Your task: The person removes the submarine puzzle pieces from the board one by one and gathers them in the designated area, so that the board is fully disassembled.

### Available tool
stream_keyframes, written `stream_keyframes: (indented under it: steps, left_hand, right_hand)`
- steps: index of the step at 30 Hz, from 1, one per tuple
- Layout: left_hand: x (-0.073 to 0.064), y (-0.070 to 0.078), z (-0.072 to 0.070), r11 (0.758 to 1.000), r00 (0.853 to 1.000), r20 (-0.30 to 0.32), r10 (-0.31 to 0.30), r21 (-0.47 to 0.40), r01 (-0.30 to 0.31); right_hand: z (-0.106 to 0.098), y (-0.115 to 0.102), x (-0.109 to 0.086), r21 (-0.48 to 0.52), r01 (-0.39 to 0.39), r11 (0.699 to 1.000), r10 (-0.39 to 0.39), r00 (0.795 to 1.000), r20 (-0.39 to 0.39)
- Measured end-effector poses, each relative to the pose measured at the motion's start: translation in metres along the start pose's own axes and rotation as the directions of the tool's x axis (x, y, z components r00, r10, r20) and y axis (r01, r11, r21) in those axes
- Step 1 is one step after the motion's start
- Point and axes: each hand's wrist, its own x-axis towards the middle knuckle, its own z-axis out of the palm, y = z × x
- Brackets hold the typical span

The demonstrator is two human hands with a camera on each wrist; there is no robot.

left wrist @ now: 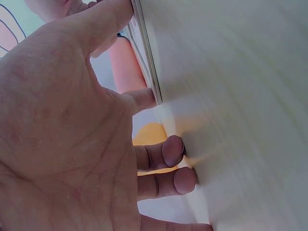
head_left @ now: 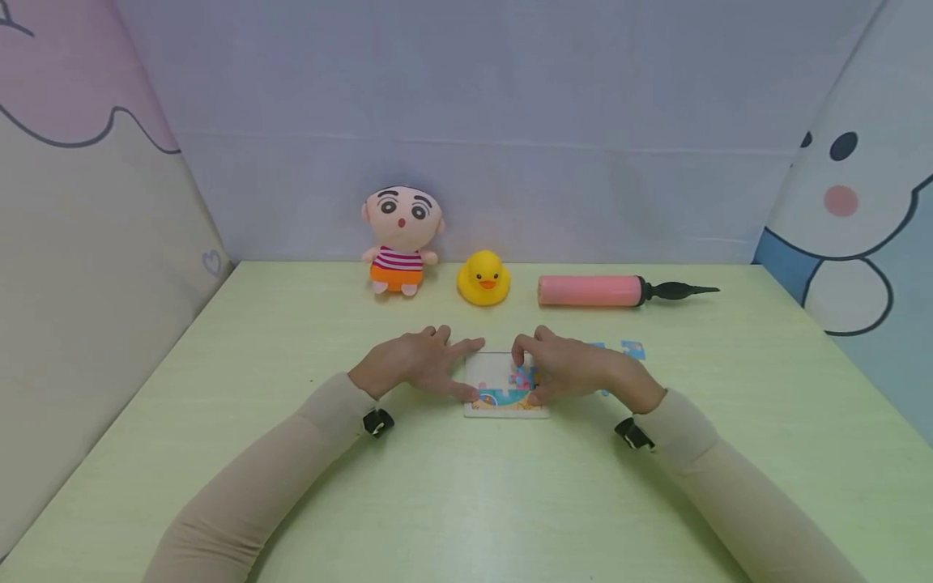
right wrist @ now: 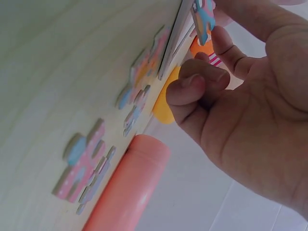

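A small jigsaw board (head_left: pixel 486 366) lies flat on the table, its front strip filled with blue and sandy-coloured pieces and its pale back part bare. My left hand (head_left: pixel 430 364) is spread at the board's left side, thumb on the near left part and index fingertip at the far left corner. In the left wrist view, its other fingers reach down to the table. Over the right part of the board, my right hand (head_left: pixel 572 368) pinches a pink and blue jigsaw piece (right wrist: pixel 204 19) between thumb and index finger. Its remaining fingers are curled, holding nothing.
Several loose jigsaw pieces (right wrist: pixel 79 159) lie right of the board, partly hidden by the right hand in the head view. Behind stand a plush doll (head_left: pixel 398 239), a yellow rubber duck (head_left: pixel 484 279) and a pink hand pump (head_left: pixel 592 291). A grey-blue wall closes the back.
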Motion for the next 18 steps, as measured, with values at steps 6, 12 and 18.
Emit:
stream_keyframes:
  steps: [6,12,18]
  left_hand:
    - [0.0003,-0.0003,0.0009,1.000,1.000,-0.002,0.008,-0.001,-0.008]
    - [0.0011,-0.0008,0.0017,1.000,1.000,-0.001,0.010,-0.004,-0.010]
    - [0.0026,-0.0011,0.0019,1.000,1.000,0.003,-0.001,-0.004,0.001]
  right_hand:
    - [0.0006,0.0002,0.0008,0.028,0.038,0.999,-0.038,0.999,0.002]
    - [-0.0002,0.0014,0.0003,0.093,0.071,0.993,-0.073,0.997,0.024]
    - [-0.0009,0.0011,-0.0008,0.088,0.095,0.992,-0.097,0.995,0.025]
